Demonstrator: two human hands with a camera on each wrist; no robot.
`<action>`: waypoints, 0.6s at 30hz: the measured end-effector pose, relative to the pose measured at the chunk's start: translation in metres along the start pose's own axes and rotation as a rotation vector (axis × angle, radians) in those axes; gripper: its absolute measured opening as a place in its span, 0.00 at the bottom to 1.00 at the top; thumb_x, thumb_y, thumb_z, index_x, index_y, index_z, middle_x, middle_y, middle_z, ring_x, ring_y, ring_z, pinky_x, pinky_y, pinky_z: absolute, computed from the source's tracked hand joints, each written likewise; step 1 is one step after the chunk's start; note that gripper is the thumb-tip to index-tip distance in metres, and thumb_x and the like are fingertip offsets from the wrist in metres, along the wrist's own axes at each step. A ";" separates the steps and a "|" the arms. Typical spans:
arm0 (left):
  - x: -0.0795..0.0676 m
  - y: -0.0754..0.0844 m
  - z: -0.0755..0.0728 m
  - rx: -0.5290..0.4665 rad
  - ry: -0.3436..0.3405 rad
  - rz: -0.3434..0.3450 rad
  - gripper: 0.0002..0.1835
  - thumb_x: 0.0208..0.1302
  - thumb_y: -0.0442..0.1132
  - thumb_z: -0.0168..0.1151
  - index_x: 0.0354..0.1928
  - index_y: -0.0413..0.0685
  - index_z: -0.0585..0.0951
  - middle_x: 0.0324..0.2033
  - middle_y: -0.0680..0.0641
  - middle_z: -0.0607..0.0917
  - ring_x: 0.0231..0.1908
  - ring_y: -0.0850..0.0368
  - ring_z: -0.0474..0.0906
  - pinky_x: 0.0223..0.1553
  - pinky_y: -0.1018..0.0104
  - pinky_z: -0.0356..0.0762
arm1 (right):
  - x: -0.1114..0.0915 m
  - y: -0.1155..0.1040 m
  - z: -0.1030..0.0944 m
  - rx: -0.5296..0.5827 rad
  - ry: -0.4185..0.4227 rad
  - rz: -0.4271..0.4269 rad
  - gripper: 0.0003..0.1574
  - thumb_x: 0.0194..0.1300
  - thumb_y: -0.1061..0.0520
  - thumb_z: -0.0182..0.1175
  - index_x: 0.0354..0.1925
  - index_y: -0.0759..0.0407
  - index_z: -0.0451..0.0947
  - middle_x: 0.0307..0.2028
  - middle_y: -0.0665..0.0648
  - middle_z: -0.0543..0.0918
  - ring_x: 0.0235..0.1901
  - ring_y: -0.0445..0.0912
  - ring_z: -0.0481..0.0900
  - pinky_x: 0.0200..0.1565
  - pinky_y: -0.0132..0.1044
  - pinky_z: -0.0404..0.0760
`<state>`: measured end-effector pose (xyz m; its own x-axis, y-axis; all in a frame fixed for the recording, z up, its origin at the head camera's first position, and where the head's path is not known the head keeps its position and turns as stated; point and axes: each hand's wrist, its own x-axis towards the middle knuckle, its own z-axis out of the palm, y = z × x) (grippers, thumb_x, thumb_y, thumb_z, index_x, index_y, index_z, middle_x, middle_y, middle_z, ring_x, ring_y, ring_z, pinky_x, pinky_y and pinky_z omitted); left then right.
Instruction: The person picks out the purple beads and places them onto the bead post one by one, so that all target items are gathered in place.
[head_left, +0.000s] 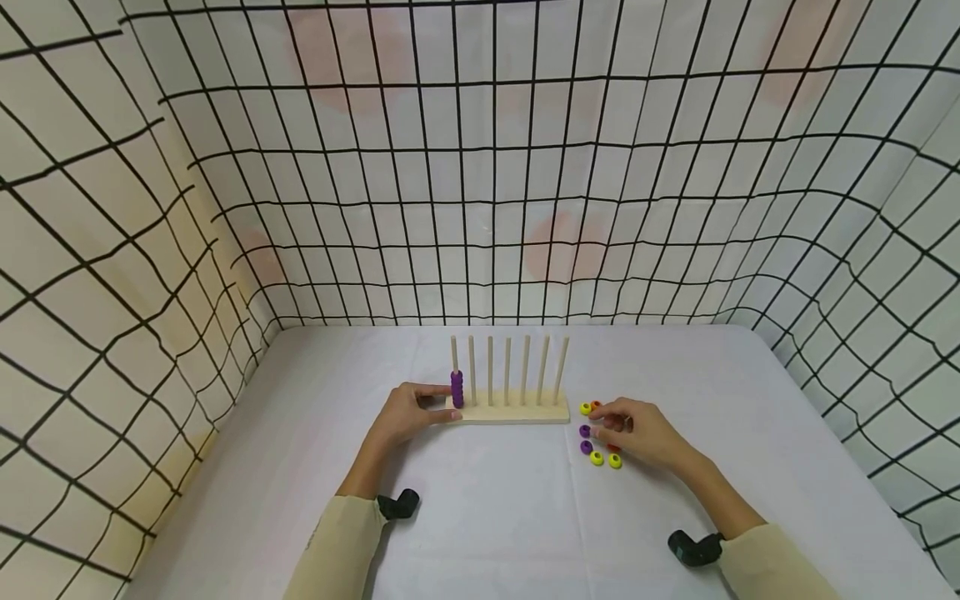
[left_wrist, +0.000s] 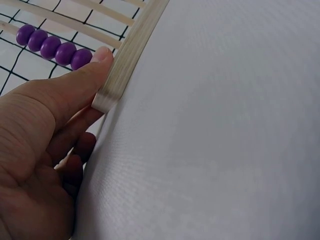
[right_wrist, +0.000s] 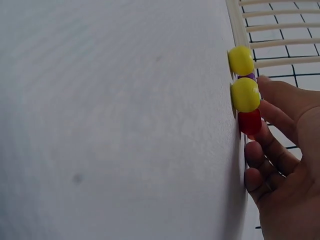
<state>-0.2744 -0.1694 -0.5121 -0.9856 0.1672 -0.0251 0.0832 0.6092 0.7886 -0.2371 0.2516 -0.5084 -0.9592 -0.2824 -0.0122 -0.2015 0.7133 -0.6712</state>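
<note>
A pale wooden peg rack [head_left: 517, 412] with several upright pegs stands on the white table. Several purple beads [head_left: 457, 389] are stacked on its leftmost peg. My left hand [head_left: 408, 412] grips the left end of the base, thumb [left_wrist: 97, 65] along its front and fingers behind. Right of the rack, my right hand [head_left: 637, 429] hovers low over loose beads, fingers slightly bent and spread. Its thumb tip is right beside a loose purple bead [head_left: 585, 431]. Yellow beads [right_wrist: 245, 95] and a red bead [right_wrist: 250, 121] lie by the fingers, the red one partly hidden in the head view.
Another purple bead [head_left: 587, 447] and yellow beads [head_left: 615, 461] lie nearer me, with an orange bead [head_left: 596, 405] at the back of the group. A black grid net [head_left: 491, 200] over white cloth walls the table at the back and both sides.
</note>
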 end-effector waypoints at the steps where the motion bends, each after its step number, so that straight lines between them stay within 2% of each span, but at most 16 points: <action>1: 0.000 0.000 0.000 -0.001 0.001 -0.001 0.27 0.50 0.56 0.82 0.54 0.64 0.89 0.61 0.48 0.85 0.66 0.46 0.77 0.67 0.43 0.71 | 0.000 0.001 0.001 -0.001 -0.005 -0.006 0.15 0.66 0.50 0.71 0.50 0.50 0.87 0.35 0.49 0.79 0.37 0.46 0.74 0.37 0.30 0.75; 6: -0.001 0.001 0.001 -0.004 0.002 -0.006 0.27 0.49 0.56 0.82 0.54 0.64 0.89 0.62 0.48 0.85 0.66 0.46 0.77 0.67 0.43 0.71 | 0.002 0.001 0.003 -0.008 -0.018 -0.028 0.16 0.66 0.49 0.71 0.50 0.50 0.87 0.35 0.48 0.79 0.37 0.45 0.74 0.38 0.31 0.76; 18: 0.000 0.001 0.001 0.005 0.007 0.000 0.28 0.49 0.57 0.82 0.55 0.63 0.89 0.62 0.47 0.84 0.65 0.45 0.78 0.66 0.43 0.73 | 0.004 -0.003 0.005 -0.051 -0.049 -0.017 0.16 0.66 0.46 0.71 0.50 0.48 0.88 0.34 0.47 0.78 0.38 0.45 0.72 0.40 0.34 0.72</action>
<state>-0.2739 -0.1682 -0.5119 -0.9866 0.1616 -0.0207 0.0840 0.6134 0.7853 -0.2387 0.2449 -0.5103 -0.9450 -0.3248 -0.0377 -0.2288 0.7393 -0.6333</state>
